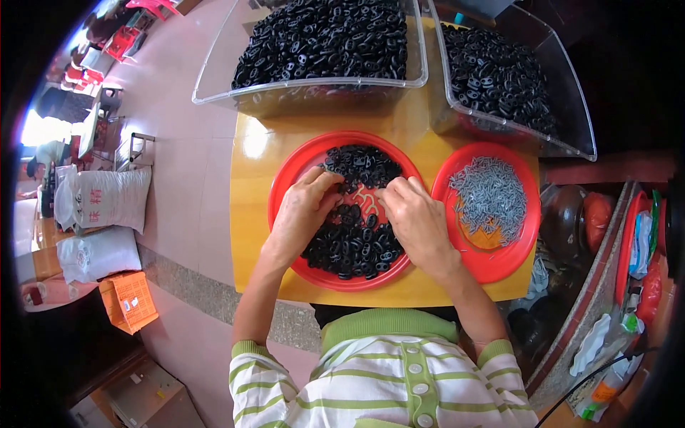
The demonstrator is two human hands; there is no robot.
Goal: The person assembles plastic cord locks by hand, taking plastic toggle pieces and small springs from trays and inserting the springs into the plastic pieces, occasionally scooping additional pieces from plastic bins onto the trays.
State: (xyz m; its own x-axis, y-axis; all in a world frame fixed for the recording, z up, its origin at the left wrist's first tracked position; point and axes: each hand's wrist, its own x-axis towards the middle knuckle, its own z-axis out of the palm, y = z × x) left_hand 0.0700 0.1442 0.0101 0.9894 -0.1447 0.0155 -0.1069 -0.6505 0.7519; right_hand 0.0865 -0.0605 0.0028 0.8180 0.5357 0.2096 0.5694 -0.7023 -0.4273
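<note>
Both hands are over the red tray on the left, where small black pieces with holes lie in a far pile [367,165] and a near pile [349,251]. The left hand [301,205] has its thumb and fingers bent close together by the far pile, and the right hand [415,214] is curled the same way on the other side, but I can't tell if either one has hold of a piece. The round left tray [349,284] is low, so a quick push with the fingers could send pieces over its rim. The two piles sit close, so a careless sweep could mix them up. The right wrist is very near the right tray [489,269], which has lots of little grey pins [491,194]; if that arm swings out, it could bump the tray and spill them. That tray sits right by the right edge of the yellow worktop [250,214], so a hard knock might tip it off. On the far side, the big clear tub [314,101] and the right clear tub [499,127] block the way, and the right one sticks out past the edge. The near side has only a thin strip before the striped shirt [378,371]. The most open room is on the left, over bare worktop.
</note>
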